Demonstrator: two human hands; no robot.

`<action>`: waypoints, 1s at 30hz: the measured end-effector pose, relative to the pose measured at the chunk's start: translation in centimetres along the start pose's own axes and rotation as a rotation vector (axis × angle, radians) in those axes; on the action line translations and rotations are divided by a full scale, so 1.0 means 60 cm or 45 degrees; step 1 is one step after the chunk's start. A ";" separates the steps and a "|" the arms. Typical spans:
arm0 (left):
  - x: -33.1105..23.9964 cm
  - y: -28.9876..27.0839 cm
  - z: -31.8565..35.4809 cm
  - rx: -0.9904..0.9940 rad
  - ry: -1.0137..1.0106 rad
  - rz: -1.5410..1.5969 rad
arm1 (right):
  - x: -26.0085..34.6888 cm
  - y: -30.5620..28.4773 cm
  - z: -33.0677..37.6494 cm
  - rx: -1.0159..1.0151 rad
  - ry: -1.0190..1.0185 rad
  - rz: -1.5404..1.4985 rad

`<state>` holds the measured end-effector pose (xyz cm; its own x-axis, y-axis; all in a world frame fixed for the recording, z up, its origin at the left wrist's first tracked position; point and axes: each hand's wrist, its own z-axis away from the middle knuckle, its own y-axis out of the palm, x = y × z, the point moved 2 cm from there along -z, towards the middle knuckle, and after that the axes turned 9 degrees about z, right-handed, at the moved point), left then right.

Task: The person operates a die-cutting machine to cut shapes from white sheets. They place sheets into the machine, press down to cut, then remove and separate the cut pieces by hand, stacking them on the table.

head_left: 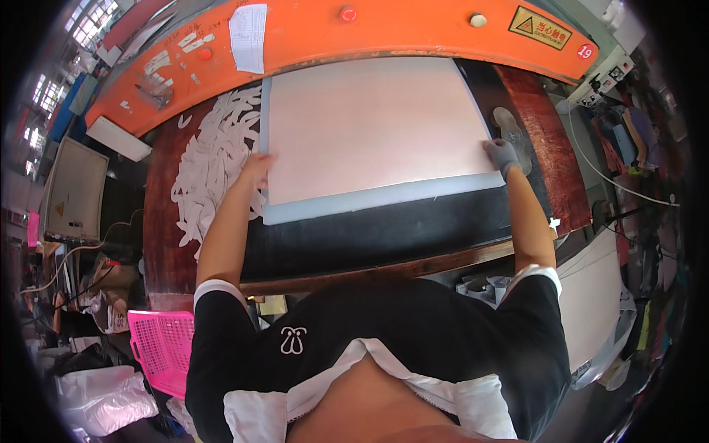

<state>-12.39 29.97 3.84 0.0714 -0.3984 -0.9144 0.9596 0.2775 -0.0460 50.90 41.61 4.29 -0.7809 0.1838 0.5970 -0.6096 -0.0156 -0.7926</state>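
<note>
2 hands on the side edges of 1 pale pink sheet (369, 125) at 12 o'clock (mid-view as the dial's centre).
So, writing first: between 1 and 2 o'clock on the orange machine beam (413, 29) there's 1 yellow warning sign (540, 28) with a triangle and lettering, plus 1 red number badge (585, 52); at 11, 1 printed paper form (249, 40), too small to read. Also 2 red buttons (348, 13) and 1 cream button (478, 20). The pink sheet lies over a light blue sheet (384, 193) on a black pad (354, 232). Bare left hand (258, 170) at 10, grey-gloved right hand (502, 154) at 2, fingertips at the edges; can't tell if either's pinching. White cutouts (214, 166) heaped at 10, too tangled to count; 1 hot-pink basket (160, 343) at 8.
</note>
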 end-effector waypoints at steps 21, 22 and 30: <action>0.079 -0.008 0.157 -0.758 0.436 -1.117 | 0.013 0.012 0.106 -0.272 -0.041 0.266; 0.084 -0.014 0.157 -0.733 0.591 -1.044 | 0.011 0.012 0.105 -0.241 0.049 0.336; 0.065 -0.033 0.014 -0.551 0.882 -0.479 | 0.006 0.037 0.062 -0.272 0.060 0.490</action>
<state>-13.77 27.11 0.72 -0.5411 0.0486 -0.8395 0.6903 0.5958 -0.4104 48.74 37.96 3.20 -0.9355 0.2491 0.2507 -0.2296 0.1108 -0.9670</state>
